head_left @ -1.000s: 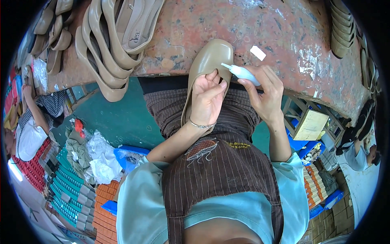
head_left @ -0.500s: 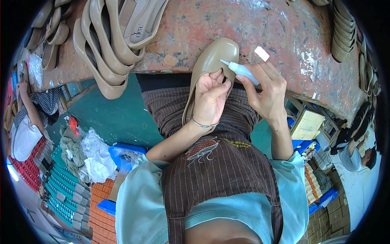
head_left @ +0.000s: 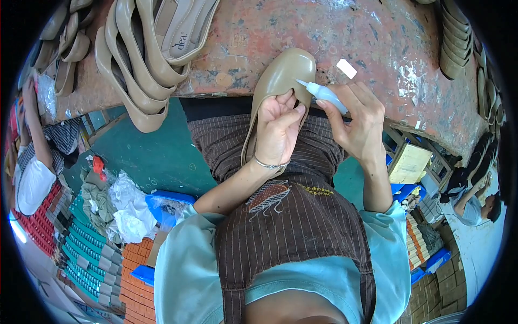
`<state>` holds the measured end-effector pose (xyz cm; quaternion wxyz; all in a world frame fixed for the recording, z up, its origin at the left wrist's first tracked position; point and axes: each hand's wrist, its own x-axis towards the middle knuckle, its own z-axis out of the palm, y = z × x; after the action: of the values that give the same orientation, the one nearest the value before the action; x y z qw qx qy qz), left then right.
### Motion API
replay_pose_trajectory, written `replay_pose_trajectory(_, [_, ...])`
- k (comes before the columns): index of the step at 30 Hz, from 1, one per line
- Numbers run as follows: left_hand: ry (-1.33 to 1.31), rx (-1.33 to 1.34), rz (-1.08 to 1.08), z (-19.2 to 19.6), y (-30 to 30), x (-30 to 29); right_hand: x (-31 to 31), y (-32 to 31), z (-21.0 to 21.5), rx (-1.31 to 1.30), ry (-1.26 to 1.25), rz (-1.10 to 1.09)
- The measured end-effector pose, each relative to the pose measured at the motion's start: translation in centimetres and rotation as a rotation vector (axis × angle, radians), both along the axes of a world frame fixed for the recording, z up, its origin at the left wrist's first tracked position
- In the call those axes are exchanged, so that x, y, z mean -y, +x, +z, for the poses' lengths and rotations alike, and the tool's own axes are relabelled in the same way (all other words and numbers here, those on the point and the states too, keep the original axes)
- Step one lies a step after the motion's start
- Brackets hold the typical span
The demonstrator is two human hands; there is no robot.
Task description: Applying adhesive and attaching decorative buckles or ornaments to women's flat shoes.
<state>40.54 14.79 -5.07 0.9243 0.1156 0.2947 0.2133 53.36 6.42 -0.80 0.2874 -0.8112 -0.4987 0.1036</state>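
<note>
Head view: right grip (head_left: pixel 360 117) around bottle (head_left: pixel 328 96), slightly farther right than before; left grip (head_left: pixel 276 130) on shoe (head_left: pixel 284 70).

Smooth, glossy shoe (head_left: pixel 281 74), smooth plastic bottle (head_left: pixel 327 95), matt cloth apron (head_left: pixel 294 232), rough tabletop (head_left: pixel 259 27) (its coating looks worn)

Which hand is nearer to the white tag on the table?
Right. The right hand, holding a squeeze bottle, is just below the white tag in the picture; the left hand, holding the beige shoe, is farther, below and left.
</note>
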Motion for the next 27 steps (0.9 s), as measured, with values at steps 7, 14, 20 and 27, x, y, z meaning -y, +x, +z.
replay_pose_trajectory(7, [0.002, -0.001, 0.007, -0.1, 0.2, -0.2, 1.6, 1.3, -0.8, -0.221, 0.081, -0.105])
replay_pose_trajectory(14, [-0.016, 0.007, 0.016, -0.3, 0.3, 0.3, 6.0, 8.6, -4.4, -0.365, 0.646, -0.711])
replay_pose_trajectory(20, [0.002, -0.031, -0.001, 0.3, -0.2, -0.3, 9.6, 10.9, -7.8, 0.112, 0.236, -0.882])
replay_pose_trajectory(27, [-0.015, 0.045, 0.05, -0.6, -0.7, 0.1, 2.8, 6.9, -3.9, 0.124, 0.438, -0.787])
